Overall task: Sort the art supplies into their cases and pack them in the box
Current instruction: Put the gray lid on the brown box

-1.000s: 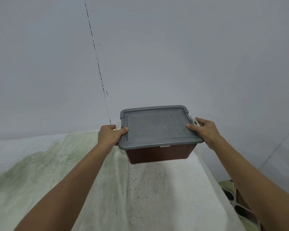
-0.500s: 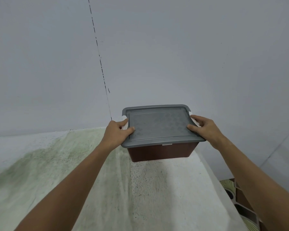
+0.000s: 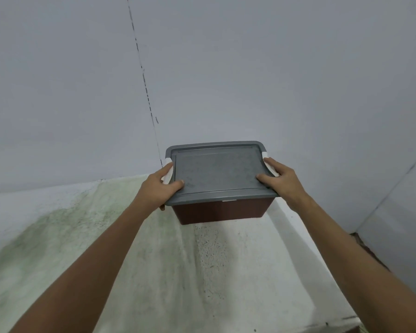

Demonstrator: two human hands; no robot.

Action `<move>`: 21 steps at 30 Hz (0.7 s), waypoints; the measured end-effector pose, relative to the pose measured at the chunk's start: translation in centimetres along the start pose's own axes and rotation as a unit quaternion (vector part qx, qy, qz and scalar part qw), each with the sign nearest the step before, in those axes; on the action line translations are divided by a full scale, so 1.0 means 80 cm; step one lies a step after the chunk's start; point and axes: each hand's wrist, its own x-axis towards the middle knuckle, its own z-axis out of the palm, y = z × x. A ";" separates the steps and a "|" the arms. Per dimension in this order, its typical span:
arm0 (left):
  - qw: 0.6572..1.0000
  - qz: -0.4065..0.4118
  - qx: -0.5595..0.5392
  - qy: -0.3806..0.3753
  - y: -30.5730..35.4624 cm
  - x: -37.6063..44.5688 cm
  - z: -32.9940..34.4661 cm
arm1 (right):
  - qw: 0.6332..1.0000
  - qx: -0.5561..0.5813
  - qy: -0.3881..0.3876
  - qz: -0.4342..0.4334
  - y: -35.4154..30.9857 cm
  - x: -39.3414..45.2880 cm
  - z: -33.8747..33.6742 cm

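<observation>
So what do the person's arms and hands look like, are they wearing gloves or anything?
No gloves. The left hand and the right hand are both bare, and so are both forearms right up to the bottom of the picture, with no sleeves showing. No watch, bracelet or ring can be seen. The fingernails look short and plain.

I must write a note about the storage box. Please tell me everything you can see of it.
The box has a dark brown plastic body, narrower toward the bottom, under a closed grey lid with a raised border. White latches sit at both short ends. It stands level at the far end of the white, green-stained table, near the wall. The left hand and right hand grip its ends, thumbs on the lid.
</observation>
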 end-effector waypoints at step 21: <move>0.994 -0.024 -0.107 0.026 -0.260 -0.078 -0.338 | 1.000 0.019 -0.024 -0.005 -0.116 -0.136 0.385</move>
